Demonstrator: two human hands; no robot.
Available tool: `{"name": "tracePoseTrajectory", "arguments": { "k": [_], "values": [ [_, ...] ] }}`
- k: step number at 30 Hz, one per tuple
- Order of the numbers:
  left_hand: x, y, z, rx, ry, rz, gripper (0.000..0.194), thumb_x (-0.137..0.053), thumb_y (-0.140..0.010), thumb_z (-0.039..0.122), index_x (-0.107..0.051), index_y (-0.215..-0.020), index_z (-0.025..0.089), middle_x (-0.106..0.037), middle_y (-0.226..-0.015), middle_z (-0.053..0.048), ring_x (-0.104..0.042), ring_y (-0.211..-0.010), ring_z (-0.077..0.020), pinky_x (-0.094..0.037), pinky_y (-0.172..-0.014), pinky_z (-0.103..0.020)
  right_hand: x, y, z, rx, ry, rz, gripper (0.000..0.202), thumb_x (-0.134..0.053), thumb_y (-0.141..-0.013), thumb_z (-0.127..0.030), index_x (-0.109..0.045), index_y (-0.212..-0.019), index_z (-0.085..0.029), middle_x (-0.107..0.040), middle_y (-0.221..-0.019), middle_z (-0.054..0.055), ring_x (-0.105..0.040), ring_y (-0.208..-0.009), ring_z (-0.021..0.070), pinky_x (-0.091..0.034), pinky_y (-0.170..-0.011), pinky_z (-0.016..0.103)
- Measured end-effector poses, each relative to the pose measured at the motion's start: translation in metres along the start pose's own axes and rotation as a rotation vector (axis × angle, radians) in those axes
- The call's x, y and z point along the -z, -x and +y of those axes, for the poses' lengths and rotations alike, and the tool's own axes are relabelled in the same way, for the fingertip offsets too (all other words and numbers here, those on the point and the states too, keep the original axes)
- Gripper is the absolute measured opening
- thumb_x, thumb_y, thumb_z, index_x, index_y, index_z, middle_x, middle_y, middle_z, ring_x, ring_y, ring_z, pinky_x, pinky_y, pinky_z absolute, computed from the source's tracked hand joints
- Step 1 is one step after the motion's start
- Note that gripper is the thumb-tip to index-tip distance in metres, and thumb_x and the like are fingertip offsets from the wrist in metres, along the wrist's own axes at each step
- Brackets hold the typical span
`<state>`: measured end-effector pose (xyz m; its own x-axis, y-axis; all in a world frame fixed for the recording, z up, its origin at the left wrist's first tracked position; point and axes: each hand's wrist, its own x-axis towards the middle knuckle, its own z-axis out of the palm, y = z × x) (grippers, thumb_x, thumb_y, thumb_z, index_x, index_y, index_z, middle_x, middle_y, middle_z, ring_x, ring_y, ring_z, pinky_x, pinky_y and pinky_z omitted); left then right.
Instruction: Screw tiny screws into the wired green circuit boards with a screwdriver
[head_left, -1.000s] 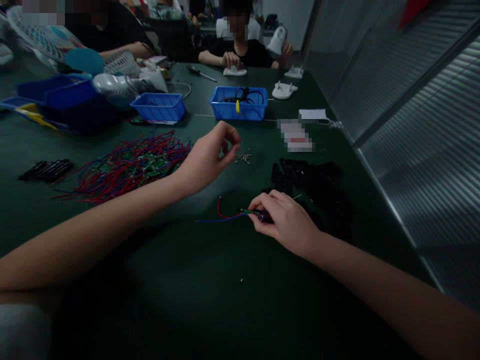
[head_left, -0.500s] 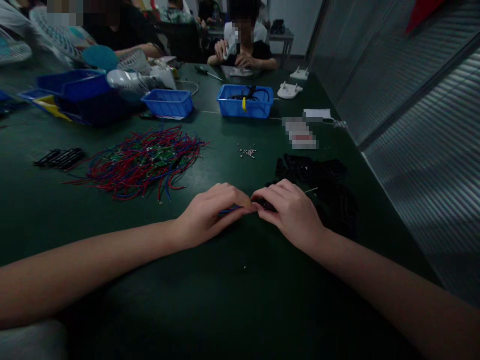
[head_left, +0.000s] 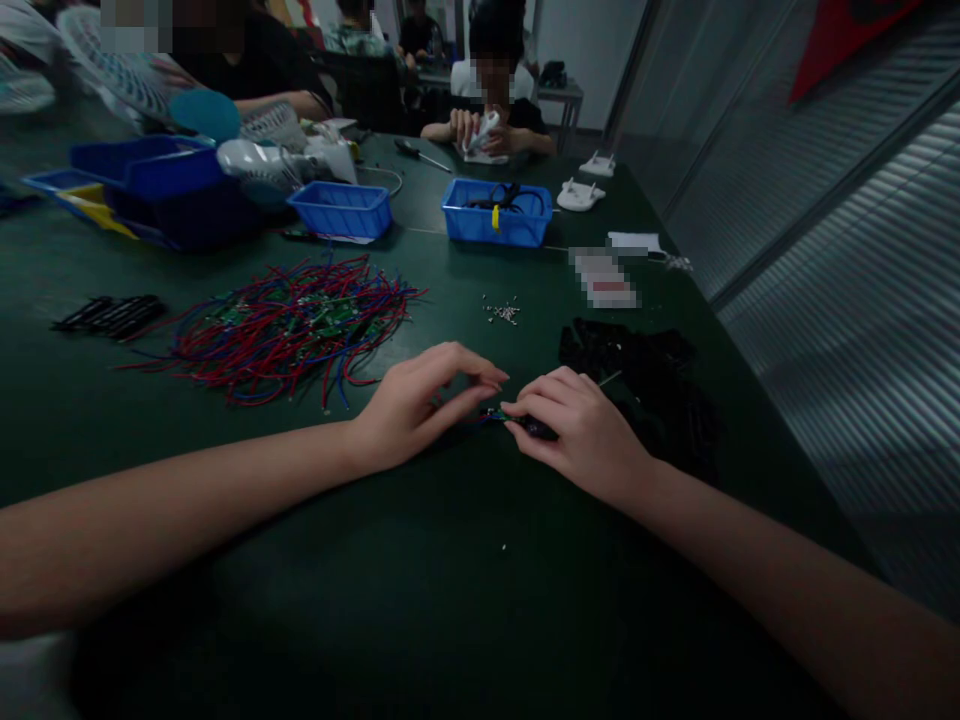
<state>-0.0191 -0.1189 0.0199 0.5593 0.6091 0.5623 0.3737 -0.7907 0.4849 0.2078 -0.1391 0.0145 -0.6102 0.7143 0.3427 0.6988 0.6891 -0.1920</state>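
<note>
Space now parts the bare left hand (head_left: pixel 420 405) from the bare right hand (head_left: pixel 574 425): half a second ago their fingertips met, and the small green circuit board (head_left: pixel 493 414) with red and blue wires (head_left: pixel 477 421) has come into sight between them, so the right hand appears to steady the work alone. Its thumb and fingers are pinched around a dark rounded piece (head_left: pixel 538 428) at the board's right end. The left forefinger and thumb curl nearly together just above the wires (whether they grip anything tiny, I cannot tell). Beyond, on the dark green tabletop (head_left: pixel 375 600), lie a tangled heap of red-and-blue-wired green boards (head_left: pixel 300 325), scattered small silver screws (head_left: pixel 504 313) and a mound of black parts (head_left: pixel 637 360). Farther back, a person in black (head_left: pixel 525 118) handles a white piece (head_left: pixel 486 130); slatted grey blinds (head_left: pixel 885 350) line the right side of the dim room.
</note>
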Motion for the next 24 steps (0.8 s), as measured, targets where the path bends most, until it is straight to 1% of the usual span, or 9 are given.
{"name": "tracePoseTrajectory", "arguments": {
  "k": [3, 7, 8, 12, 14, 17, 20, 24],
  "values": [
    [0.002, -0.004, -0.006, 0.098, 0.082, -0.051, 0.011, -0.055, -0.092, 0.021, -0.061, -0.100, 0.019, -0.066, -0.096, -0.002, -0.060, -0.088, -0.0101, -0.047, -0.076, -0.022, 0.002, -0.002, 0.002, 0.018, -0.066, -0.038, 0.020, -0.053, -0.090, -0.030, -0.067, -0.101, -0.021, -0.067, -0.099, -0.001, -0.052, -0.098, 0.0168, -0.038, -0.082, 0.032],
    [0.003, -0.011, -0.017, 0.195, 0.209, -0.171, 0.013, -0.054, -0.092, 0.027, -0.062, -0.095, 0.017, -0.064, -0.093, -0.002, -0.060, -0.088, -0.0112, -0.048, -0.078, -0.023, 0.005, -0.002, 0.004, 0.034, -0.093, -0.072, 0.024, -0.052, -0.091, -0.027, -0.067, -0.109, -0.022, -0.067, -0.101, -0.001, -0.051, -0.100, 0.0171, -0.038, -0.083, 0.032],
    [0.003, -0.012, -0.020, 0.229, 0.240, -0.175, 0.013, -0.055, -0.092, 0.028, -0.062, -0.095, 0.017, -0.064, -0.092, -0.002, -0.060, -0.088, -0.0112, -0.048, -0.077, -0.023, 0.005, -0.002, 0.004, 0.033, -0.093, -0.072, 0.025, -0.053, -0.090, -0.026, -0.066, -0.111, -0.023, -0.067, -0.102, -0.001, -0.051, -0.101, 0.0172, -0.038, -0.082, 0.032],
    [0.002, -0.019, -0.022, 0.366, 0.336, -0.124, 0.017, -0.057, -0.090, 0.030, -0.060, -0.100, 0.016, -0.064, -0.093, -0.002, -0.059, -0.085, -0.0106, -0.047, -0.075, -0.023, 0.006, 0.000, 0.004, 0.021, -0.100, -0.067, 0.027, -0.055, -0.089, -0.024, -0.064, -0.114, -0.023, -0.067, -0.101, 0.000, -0.052, -0.100, 0.0173, -0.038, -0.083, 0.033],
    [0.002, -0.022, -0.020, 0.404, 0.360, -0.126, 0.019, -0.060, -0.088, 0.030, -0.059, -0.102, 0.016, -0.064, -0.094, -0.002, -0.059, -0.085, -0.0107, -0.048, -0.074, -0.023, 0.006, 0.000, 0.004, 0.010, -0.105, -0.064, 0.023, -0.056, -0.088, -0.024, -0.065, -0.109, -0.021, -0.067, -0.098, 0.001, -0.053, -0.097, 0.0171, -0.038, -0.082, 0.033],
    [0.004, -0.025, -0.014, 0.426, 0.357, -0.174, 0.017, -0.060, -0.088, 0.031, -0.061, -0.097, 0.017, -0.065, -0.093, -0.001, -0.061, -0.084, -0.0114, -0.048, -0.075, -0.024, 0.006, -0.002, 0.005, 0.003, -0.125, -0.058, 0.016, -0.057, -0.086, -0.023, -0.066, -0.099, -0.020, -0.066, -0.092, 0.001, -0.053, -0.095, 0.0166, -0.039, -0.082, 0.032],
    [0.012, -0.029, -0.004, 0.393, 0.303, -0.211, 0.013, -0.058, -0.089, 0.030, -0.062, -0.093, 0.017, -0.065, -0.092, 0.000, -0.061, -0.086, -0.0114, -0.047, -0.076, -0.024, 0.005, -0.002, 0.007, 0.014, -0.158, -0.048, 0.014, -0.058, -0.085, -0.022, -0.066, -0.096, -0.022, -0.066, -0.091, -0.001, -0.053, -0.096, 0.0164, -0.038, -0.083, 0.031],
    [0.024, -0.034, 0.015, 0.358, 0.257, -0.176, 0.011, -0.055, -0.091, 0.027, -0.058, -0.096, 0.018, -0.063, -0.093, 0.000, -0.059, -0.085, -0.0105, -0.045, -0.073, -0.021, 0.006, -0.002, 0.008, 0.017, -0.188, -0.057, 0.014, -0.057, -0.085, -0.022, -0.067, -0.096, -0.021, -0.066, -0.090, 0.000, -0.053, -0.095, 0.0166, -0.038, -0.083, 0.032]
  ]
}}
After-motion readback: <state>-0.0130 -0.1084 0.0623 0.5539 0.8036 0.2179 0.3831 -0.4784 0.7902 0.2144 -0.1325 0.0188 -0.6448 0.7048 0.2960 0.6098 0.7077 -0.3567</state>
